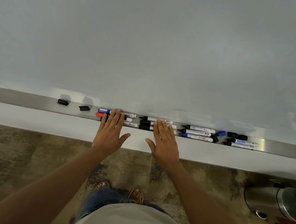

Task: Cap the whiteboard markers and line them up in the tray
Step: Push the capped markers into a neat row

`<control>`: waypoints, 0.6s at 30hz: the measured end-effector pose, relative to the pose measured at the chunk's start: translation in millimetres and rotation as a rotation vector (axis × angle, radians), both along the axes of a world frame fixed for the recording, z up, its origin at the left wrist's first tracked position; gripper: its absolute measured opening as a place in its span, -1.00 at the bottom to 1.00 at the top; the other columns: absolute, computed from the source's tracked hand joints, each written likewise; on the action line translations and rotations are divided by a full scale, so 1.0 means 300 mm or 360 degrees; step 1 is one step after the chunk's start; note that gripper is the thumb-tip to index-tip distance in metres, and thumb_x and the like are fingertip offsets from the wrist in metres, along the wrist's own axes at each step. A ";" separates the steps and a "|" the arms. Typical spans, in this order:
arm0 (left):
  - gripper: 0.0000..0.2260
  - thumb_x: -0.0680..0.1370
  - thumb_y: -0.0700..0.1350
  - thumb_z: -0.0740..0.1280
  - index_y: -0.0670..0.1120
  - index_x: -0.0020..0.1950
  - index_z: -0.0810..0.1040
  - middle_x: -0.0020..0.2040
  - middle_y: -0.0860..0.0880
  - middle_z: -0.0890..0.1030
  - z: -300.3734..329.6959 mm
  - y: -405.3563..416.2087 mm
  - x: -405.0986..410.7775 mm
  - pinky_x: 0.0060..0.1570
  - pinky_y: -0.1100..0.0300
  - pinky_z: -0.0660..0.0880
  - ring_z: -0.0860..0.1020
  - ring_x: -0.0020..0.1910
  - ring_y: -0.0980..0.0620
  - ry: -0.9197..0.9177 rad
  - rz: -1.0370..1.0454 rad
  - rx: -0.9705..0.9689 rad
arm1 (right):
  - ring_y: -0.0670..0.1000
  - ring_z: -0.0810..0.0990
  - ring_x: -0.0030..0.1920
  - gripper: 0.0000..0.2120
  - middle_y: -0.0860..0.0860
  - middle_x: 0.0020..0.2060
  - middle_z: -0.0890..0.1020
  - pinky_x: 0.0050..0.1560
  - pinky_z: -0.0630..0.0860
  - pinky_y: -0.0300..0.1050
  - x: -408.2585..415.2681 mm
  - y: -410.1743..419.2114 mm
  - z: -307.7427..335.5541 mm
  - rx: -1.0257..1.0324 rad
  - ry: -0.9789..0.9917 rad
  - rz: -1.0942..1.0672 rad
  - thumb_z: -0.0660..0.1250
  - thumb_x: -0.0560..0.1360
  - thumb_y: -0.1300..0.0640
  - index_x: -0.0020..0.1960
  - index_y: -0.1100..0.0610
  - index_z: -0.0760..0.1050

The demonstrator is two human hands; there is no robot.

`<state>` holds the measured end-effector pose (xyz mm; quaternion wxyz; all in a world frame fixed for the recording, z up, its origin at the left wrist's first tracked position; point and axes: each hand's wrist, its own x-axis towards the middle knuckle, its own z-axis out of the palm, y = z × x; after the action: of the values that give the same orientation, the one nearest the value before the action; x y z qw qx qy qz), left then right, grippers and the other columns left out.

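Spreading flat, both hands [110, 131] [164, 142] overhang the tray [32, 101] edge above markers [197, 133].

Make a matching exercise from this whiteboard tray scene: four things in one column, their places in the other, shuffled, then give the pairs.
Things:
1. left hand
2. right hand
3. two loose black caps
4. loose blue cap

Places:
A. far left of the tray, apart from the markers
B. over the group with the red-capped marker
C. between the two right-hand marker groups
D. over the black-capped group

Pairs: 1-B, 2-D, 3-A, 4-C
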<state>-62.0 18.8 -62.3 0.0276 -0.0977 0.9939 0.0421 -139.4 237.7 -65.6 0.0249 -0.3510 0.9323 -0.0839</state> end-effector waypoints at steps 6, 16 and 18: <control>-0.32 0.59 0.22 0.04 -0.13 0.54 -0.11 0.57 -0.12 -0.09 -0.001 0.000 -0.003 0.49 -0.06 -0.22 -0.20 0.53 -0.08 -0.0004 -0.0016 0.0029 | 0.04 -0.18 0.52 -0.34 0.09 0.54 -0.01 0.51 -0.17 0.06 0.014 -0.034 -0.003 -0.0014 -0.0021 0.0008 -0.09 0.60 -0.23 0.54 0.16 -0.08; -0.34 0.59 0.20 0.07 -0.14 0.54 -0.04 0.57 -0.12 -0.04 0.008 -0.012 -0.004 0.48 -0.05 -0.22 -0.15 0.53 -0.07 0.0006 -0.0036 0.0048 | 0.19 0.43 0.27 -0.55 0.18 0.20 0.55 0.30 0.37 0.12 -0.030 -0.049 0.070 -0.0500 0.0098 -0.0719 0.23 0.58 -0.08 0.28 0.25 0.45; -0.34 0.59 0.19 0.08 -0.14 0.54 -0.03 0.57 -0.12 -0.03 0.010 -0.010 -0.005 0.48 -0.05 -0.22 -0.15 0.54 -0.08 0.0007 -0.0035 0.0059 | 0.18 0.47 0.19 -0.59 0.16 0.13 0.57 0.20 0.40 0.10 -0.036 -0.060 0.081 -0.0412 0.0125 -0.0728 0.24 0.56 -0.07 0.23 0.24 0.48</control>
<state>-63.5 15.7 -59.4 0.0276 -0.0863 0.9941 0.0605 -150.1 219.7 -41.3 -0.0761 -0.1345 0.9691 -0.1921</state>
